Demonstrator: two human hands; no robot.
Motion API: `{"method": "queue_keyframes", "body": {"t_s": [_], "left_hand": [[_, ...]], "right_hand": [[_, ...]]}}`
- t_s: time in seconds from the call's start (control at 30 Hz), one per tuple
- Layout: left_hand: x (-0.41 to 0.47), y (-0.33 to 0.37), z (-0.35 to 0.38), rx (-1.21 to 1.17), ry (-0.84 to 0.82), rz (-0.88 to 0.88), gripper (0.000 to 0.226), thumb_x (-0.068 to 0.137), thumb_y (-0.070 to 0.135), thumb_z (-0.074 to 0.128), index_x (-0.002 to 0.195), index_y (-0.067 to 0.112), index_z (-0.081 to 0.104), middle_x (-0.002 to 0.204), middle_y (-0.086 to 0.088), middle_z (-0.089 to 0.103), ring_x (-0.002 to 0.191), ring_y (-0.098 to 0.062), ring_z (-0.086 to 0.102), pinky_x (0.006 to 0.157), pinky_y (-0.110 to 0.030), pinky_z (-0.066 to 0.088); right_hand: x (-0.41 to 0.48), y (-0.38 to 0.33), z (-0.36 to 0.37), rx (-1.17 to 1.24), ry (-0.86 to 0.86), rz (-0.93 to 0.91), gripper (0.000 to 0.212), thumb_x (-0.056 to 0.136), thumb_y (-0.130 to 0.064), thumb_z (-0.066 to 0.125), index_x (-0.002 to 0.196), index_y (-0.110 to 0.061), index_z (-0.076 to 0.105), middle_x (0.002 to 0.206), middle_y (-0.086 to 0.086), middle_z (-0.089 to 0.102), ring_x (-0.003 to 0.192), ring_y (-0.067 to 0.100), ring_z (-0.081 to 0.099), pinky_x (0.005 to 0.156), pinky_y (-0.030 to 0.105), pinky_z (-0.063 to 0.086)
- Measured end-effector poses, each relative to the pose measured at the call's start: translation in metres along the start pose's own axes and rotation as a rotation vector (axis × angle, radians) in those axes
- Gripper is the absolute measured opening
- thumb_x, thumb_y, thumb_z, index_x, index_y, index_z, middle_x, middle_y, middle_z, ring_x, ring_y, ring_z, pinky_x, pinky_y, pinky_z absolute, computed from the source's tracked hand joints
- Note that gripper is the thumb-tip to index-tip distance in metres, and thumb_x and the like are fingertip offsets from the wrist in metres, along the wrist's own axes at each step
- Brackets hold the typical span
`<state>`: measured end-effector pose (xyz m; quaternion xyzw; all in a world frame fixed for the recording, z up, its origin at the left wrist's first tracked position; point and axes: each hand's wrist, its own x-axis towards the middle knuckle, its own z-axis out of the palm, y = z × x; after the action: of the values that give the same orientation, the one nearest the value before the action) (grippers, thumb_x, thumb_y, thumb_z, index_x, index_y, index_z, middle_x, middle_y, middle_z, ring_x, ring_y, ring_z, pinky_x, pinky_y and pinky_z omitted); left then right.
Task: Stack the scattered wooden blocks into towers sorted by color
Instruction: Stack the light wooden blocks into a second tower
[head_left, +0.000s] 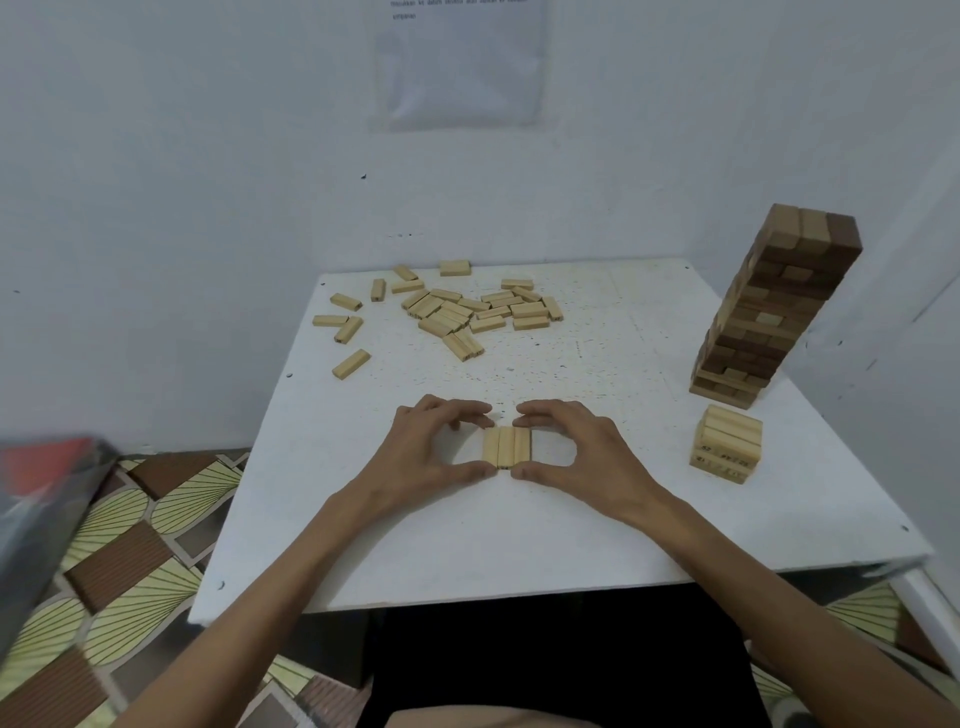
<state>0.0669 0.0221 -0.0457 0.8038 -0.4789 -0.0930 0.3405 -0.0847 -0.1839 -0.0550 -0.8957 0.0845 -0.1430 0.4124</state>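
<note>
A: Status on the blocks being worked?
B: row of three blocks (506, 446), light wood, lying flat side by side and touching, long axis pointing away from the person. On the white table (571, 545), near the centre.
A: Hands?
B: Both on it. left hand (431, 449): fingers curled, thumb at the row's near end, fingertips at the far end, pinching it. right hand (569, 447): mirror of that. Thumbs almost meet in front of the row. Palms are off the blocks, bare table showing on either side.
A: Rest of the light ones?
B: loose pile (467, 312) on the far side of the table, left of centre, flat and overlapping at mixed angles. A few strays off its left side.
A: Towers?
B: short light stack (727, 449) right of the right hand, apart from it. Numbers printed on the block ends, too small to read. Just behind it is the tall tower (774, 306), mostly brown blocks with some lighter ones mixed in, by the table's right edge.
A: Surroundings?
B: Pale wall with a paper sheet (460, 67) on it, text unreadable. Patterned floor mat (130, 519) left of the table. Blurred grey-and-red thing (47, 493) at frame left, can't identify.
</note>
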Motion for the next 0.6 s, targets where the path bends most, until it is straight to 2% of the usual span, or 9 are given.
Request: {"method": "queue_keyframes", "body": {"t_s": [0.1, 0.23, 0.37, 0.47, 0.6], "left_hand": [[0.001, 0.001, 0.000, 0.014, 0.017, 0.008, 0.062, 0.079, 0.047, 0.087, 0.135, 0.039, 0.061, 0.126, 0.041, 0.057, 0.121, -0.003, 0.049, 0.107, -0.037, 0.034], [0.002, 0.003, 0.002, -0.001, 0.028, 0.005, 0.055, 0.077, 0.046, 0.088, 0.128, 0.041, 0.067, 0.123, 0.047, 0.050, 0.119, -0.004, 0.050, 0.107, -0.035, 0.035], [0.005, 0.001, 0.006, -0.046, 0.024, -0.003, 0.049, 0.076, 0.045, 0.089, 0.120, 0.043, 0.069, 0.114, 0.032, 0.057, 0.116, -0.003, 0.050, 0.105, -0.034, 0.038], [0.007, -0.002, 0.006, -0.070, 0.019, -0.011, 0.047, 0.073, 0.051, 0.087, 0.115, 0.047, 0.069, 0.115, 0.018, 0.059, 0.115, -0.004, 0.051, 0.105, -0.039, 0.041], [0.012, 0.002, 0.007, -0.113, 0.011, 0.109, 0.036, 0.071, 0.050, 0.085, 0.104, 0.040, 0.075, 0.113, 0.022, 0.070, 0.118, -0.010, 0.055, 0.101, -0.045, 0.044]], "right_hand": [[0.000, -0.001, 0.000, -0.008, 0.002, -0.008, 0.066, 0.076, -0.047, 0.089, 0.134, -0.040, 0.058, 0.124, -0.024, 0.064, 0.127, -0.003, 0.054, 0.113, 0.039, 0.043], [0.001, -0.005, 0.000, -0.036, 0.000, -0.038, 0.057, 0.077, -0.039, 0.089, 0.128, -0.037, 0.065, 0.121, -0.026, 0.058, 0.125, -0.001, 0.053, 0.108, 0.032, 0.046], [0.002, -0.005, 0.001, -0.018, 0.005, -0.039, 0.050, 0.076, -0.035, 0.090, 0.120, -0.035, 0.067, 0.117, -0.025, 0.058, 0.119, 0.000, 0.058, 0.103, 0.031, 0.049], [0.002, -0.004, 0.001, 0.003, 0.010, -0.079, 0.043, 0.076, -0.030, 0.090, 0.115, -0.028, 0.070, 0.113, -0.020, 0.064, 0.114, 0.004, 0.062, 0.100, 0.033, 0.052], [0.002, -0.003, -0.001, 0.001, 0.007, -0.172, 0.031, 0.078, -0.026, 0.089, 0.106, -0.024, 0.076, 0.113, -0.018, 0.070, 0.113, 0.010, 0.064, 0.094, 0.036, 0.056]]}}
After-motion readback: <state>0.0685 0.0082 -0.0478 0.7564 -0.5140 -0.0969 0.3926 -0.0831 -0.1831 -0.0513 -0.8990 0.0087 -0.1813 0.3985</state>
